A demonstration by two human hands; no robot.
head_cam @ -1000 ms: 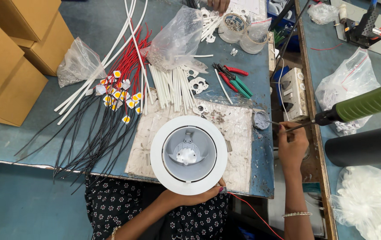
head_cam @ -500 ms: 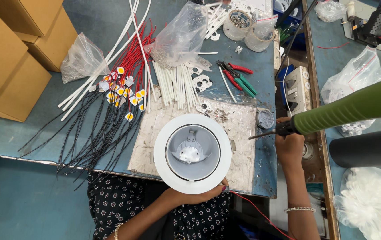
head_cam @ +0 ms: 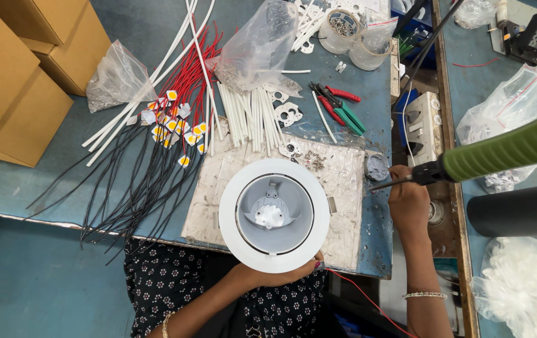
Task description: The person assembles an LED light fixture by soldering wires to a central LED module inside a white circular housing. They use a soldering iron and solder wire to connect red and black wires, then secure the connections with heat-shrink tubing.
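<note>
One white round lamp housing (head_cam: 274,215) sits on the counter (head_cam: 43,181) edge, its near rim gripped by the left hand (head_cam: 268,274). Right hand (head_cam: 408,199), well right of it, clasps one green-handled screwdriver (head_cam: 469,159). One small round tin (head_cam: 377,167) lies between; two cardboard boxes (head_cam: 18,81) far left.

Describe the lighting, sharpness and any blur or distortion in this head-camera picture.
Head view: even overhead light, soft shadows, no strong glare; white downlight housing and wire bundle sharp; the green screwdriver handle looms oversized and slightly soft near the lens; edges bend a little.
</note>
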